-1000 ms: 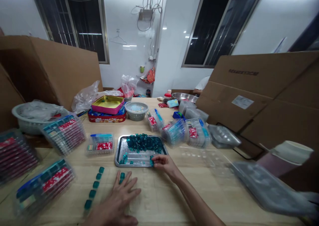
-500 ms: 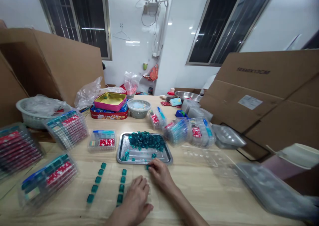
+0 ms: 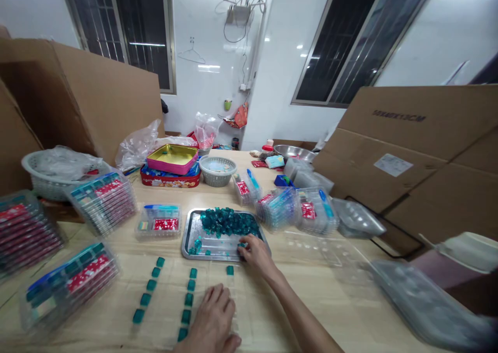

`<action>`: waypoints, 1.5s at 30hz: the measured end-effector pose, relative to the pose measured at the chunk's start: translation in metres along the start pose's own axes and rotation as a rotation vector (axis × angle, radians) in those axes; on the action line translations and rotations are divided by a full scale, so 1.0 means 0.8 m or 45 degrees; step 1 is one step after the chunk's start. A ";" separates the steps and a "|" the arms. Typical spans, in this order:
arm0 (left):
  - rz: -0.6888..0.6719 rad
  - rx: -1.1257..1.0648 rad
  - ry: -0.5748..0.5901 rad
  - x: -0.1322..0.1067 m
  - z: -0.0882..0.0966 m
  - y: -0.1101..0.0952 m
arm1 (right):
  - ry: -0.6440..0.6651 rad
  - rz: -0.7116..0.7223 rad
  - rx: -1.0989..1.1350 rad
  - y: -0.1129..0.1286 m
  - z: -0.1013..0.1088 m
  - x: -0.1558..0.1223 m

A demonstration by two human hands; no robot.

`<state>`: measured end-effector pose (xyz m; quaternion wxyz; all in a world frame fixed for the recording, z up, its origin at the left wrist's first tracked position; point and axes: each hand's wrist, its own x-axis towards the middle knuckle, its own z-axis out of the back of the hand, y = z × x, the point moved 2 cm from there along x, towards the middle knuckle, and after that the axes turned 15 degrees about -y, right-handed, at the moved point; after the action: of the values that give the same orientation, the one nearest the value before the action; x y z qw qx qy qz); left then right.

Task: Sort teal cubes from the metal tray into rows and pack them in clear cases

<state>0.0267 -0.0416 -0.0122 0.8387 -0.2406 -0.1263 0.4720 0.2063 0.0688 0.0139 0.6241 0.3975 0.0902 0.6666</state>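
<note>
My right hand [image 3: 257,254] is over the front right of a metal tray [image 3: 187,249], fingertips pinched on a small teal translucent square [image 3: 241,245]. A heap of the same teal pieces [image 3: 227,221] fills the tray's back half. My left hand [image 3: 216,314] lies palm down on clear plastic trays on the table, fingers stretched out and holding nothing visible. Just left of it runs a column of teal squares [image 3: 187,300], with another column [image 3: 145,299] farther left. A single teal square [image 3: 230,270] lies in front of the metal tray, above my left fingers.
Filled clear cases stand stacked at left [image 3: 103,200] and behind the tray at right [image 3: 276,206]. One case [image 3: 158,221] lies left of the tray. Behind are a pink tin [image 3: 173,158] and a grey basket [image 3: 217,171]. Cardboard boxes [image 3: 420,150] flank the table; empty clear trays [image 3: 424,296] lie right.
My right hand has left a teal square in front of the metal tray and moved up and right to another piece inside it. My left hand has stayed nearly in place.
</note>
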 end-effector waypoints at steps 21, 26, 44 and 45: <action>0.502 -0.871 -0.634 0.036 0.058 -0.022 | 0.282 -0.968 1.486 0.046 -0.001 -0.094; 0.552 -1.170 -0.481 0.043 0.050 -0.020 | 0.296 -0.936 1.426 0.044 0.005 -0.083; 0.600 -0.842 -0.494 0.032 0.040 -0.025 | 0.268 -0.691 1.206 0.034 0.005 -0.085; 0.575 -0.709 -0.537 0.028 0.039 -0.025 | 0.228 -0.653 1.132 0.029 0.005 -0.081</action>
<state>0.0392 -0.0222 0.0244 0.5727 -0.3778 -0.3624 0.6308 0.1853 0.0035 0.0039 0.5279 0.5308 0.5122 0.4210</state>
